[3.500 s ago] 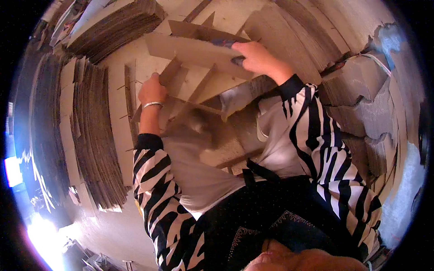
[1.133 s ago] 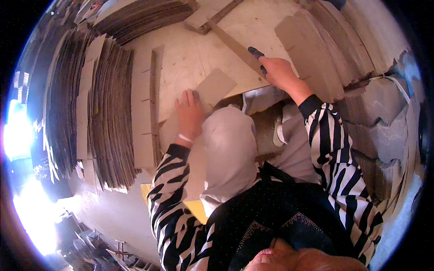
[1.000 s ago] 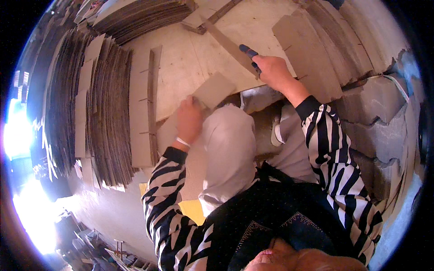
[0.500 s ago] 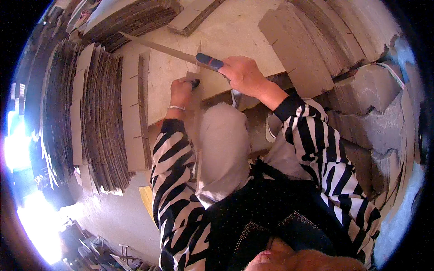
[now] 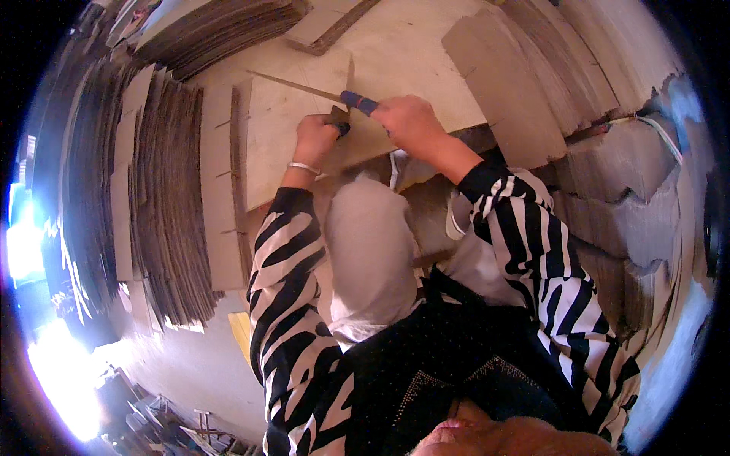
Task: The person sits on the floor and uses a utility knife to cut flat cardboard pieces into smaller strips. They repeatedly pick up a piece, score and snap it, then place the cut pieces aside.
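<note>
My right hand (image 5: 411,121) is closed at the near end of a long, narrow cardboard strip (image 5: 296,85), seen almost edge-on and pointing away to the left. A dark blue covering with a red line wraps what looks like a fingertip there. Just left of it, my left hand (image 5: 315,140) pinches another cardboard piece (image 5: 339,114), part of which stands up near the strip; dark material covers a fingertip of this hand too. Whether the two pieces touch is hard to tell. Both hands are above a pale board (image 5: 281,152) in front of my knees.
Slotted cardboard pieces stand packed in a row (image 5: 171,190) on the left. More stacks lie at the far left (image 5: 228,34) and far right (image 5: 525,83). A loose bundle (image 5: 331,26) rests at the board's far side. Grey-brown sheets (image 5: 608,159) are piled on my right.
My left hand has moved up and slightly right, closer to my right hand. The long strip has turned and now shows a thinner edge, its far tip shifted right.
</note>
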The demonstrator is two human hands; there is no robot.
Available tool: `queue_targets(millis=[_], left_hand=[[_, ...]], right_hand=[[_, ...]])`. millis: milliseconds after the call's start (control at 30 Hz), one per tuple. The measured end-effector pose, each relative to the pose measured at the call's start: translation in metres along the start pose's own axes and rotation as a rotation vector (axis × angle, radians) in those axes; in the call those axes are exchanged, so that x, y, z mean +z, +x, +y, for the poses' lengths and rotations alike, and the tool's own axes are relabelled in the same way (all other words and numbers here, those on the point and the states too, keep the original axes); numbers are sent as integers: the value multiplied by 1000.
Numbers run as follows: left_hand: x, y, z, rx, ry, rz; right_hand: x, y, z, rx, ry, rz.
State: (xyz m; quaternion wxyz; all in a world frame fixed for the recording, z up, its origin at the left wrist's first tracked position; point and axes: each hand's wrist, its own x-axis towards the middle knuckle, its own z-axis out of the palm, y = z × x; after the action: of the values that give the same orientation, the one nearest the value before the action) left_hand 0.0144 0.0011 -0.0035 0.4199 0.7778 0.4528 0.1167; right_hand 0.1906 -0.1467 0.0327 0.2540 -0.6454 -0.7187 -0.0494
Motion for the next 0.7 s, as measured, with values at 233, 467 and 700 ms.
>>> queue_targets(millis=[233, 467, 700], left_hand=[[-6, -6, 19, 238, 281, 3], [-7, -6, 3, 278, -1, -307], [-126, -11, -42, -253, 1057, 557]], right_hand=[[5, -2, -7, 75, 29, -229], [4, 3, -13, 192, 2, -238], [-2, 5, -4, 285, -59, -369]])
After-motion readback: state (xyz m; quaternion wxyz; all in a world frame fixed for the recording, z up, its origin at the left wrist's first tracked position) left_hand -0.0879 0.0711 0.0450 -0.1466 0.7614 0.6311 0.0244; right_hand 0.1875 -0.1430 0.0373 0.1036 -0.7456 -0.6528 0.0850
